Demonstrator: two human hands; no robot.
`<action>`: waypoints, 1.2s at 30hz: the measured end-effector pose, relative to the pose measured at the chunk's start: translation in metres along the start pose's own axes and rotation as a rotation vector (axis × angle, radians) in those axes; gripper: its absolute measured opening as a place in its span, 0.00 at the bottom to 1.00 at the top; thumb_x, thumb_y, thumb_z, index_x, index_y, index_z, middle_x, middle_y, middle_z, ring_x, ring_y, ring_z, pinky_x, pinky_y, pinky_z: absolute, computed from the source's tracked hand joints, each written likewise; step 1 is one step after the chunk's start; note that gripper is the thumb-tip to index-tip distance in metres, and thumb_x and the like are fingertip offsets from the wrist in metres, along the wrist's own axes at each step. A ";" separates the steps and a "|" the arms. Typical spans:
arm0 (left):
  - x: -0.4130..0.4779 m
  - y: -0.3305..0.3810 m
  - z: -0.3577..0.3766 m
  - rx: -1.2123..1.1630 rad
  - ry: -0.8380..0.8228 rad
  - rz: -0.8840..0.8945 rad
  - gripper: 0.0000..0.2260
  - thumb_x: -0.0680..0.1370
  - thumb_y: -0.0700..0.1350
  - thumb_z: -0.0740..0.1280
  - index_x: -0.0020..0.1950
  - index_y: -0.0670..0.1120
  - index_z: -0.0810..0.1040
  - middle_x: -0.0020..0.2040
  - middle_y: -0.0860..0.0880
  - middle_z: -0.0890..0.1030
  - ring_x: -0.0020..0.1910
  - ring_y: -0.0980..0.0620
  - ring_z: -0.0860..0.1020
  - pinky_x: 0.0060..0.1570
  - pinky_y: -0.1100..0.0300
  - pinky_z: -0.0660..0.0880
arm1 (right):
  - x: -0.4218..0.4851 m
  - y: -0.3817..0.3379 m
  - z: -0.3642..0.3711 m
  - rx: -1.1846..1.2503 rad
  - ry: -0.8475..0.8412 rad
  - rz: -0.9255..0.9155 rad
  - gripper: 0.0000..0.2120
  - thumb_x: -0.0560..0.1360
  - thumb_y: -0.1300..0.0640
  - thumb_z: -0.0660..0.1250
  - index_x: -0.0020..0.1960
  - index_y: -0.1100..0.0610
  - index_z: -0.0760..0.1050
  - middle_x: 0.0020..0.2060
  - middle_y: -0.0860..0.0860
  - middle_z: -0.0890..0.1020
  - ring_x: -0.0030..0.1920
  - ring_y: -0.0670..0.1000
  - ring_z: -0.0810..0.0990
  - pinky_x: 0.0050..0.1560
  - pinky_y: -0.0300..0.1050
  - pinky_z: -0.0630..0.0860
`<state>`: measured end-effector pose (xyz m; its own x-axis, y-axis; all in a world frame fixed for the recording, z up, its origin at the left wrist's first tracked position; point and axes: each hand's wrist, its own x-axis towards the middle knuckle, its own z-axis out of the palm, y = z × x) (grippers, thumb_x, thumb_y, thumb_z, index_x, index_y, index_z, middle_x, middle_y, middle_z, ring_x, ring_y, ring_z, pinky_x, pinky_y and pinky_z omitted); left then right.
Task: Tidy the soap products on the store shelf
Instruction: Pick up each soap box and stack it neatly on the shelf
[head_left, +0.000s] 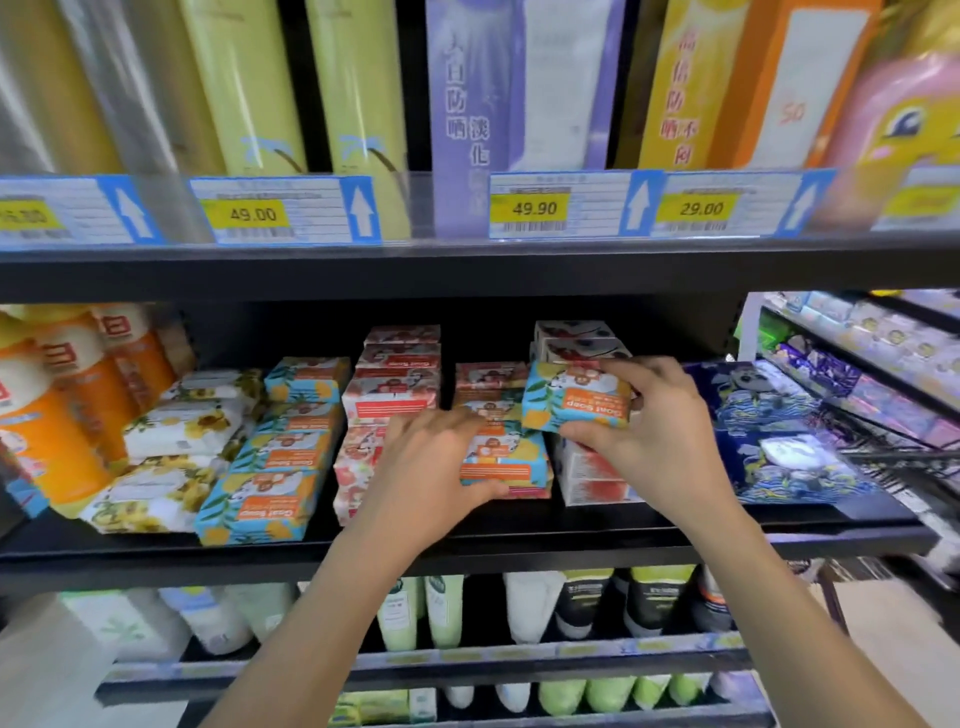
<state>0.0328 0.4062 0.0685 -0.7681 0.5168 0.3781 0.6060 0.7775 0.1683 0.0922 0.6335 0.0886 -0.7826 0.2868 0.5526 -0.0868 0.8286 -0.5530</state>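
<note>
Goat Soap box (576, 399), label upside down, is gripped in the right hand (655, 439); the left hand (431, 467) has got hold of another blue box (508, 461) just below.

Goat Soap box (574, 402): teal, yellow fruit, green leaves, orange label. Same print on lower box (498, 460) at its 8 o'clock. At 9: red-white boxes (392, 402). At 3: navy packs (753, 410), wave pattern I think.

Upper-shelf price tags (253, 214) of 49.00, 49.90, 29.00; orange bottles (57, 415) far left; tubes (582, 605) below.
</note>
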 end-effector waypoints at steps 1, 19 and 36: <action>0.001 -0.001 0.001 -0.007 0.005 -0.011 0.34 0.75 0.65 0.71 0.78 0.54 0.69 0.76 0.55 0.71 0.75 0.51 0.67 0.67 0.55 0.55 | 0.000 0.002 -0.001 0.011 -0.003 -0.003 0.36 0.64 0.49 0.84 0.69 0.55 0.78 0.57 0.45 0.70 0.62 0.49 0.72 0.54 0.31 0.66; -0.008 -0.004 0.000 -0.230 0.074 0.026 0.38 0.65 0.54 0.84 0.72 0.47 0.76 0.62 0.52 0.72 0.63 0.52 0.70 0.60 0.62 0.66 | -0.013 0.003 -0.010 0.098 0.041 -0.037 0.36 0.66 0.49 0.84 0.70 0.52 0.75 0.60 0.42 0.70 0.61 0.49 0.75 0.58 0.43 0.76; -0.131 -0.118 -0.068 -0.441 0.276 -0.257 0.33 0.59 0.62 0.77 0.62 0.59 0.76 0.58 0.67 0.70 0.58 0.68 0.72 0.47 0.75 0.71 | -0.028 -0.101 0.042 0.175 -0.113 -0.138 0.37 0.66 0.48 0.83 0.71 0.52 0.75 0.60 0.43 0.70 0.63 0.46 0.73 0.62 0.43 0.76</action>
<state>0.0763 0.2223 0.0610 -0.8553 0.1724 0.4887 0.4816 0.6125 0.6268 0.0971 0.5219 0.1026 -0.8190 0.1130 0.5625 -0.2956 0.7572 -0.5825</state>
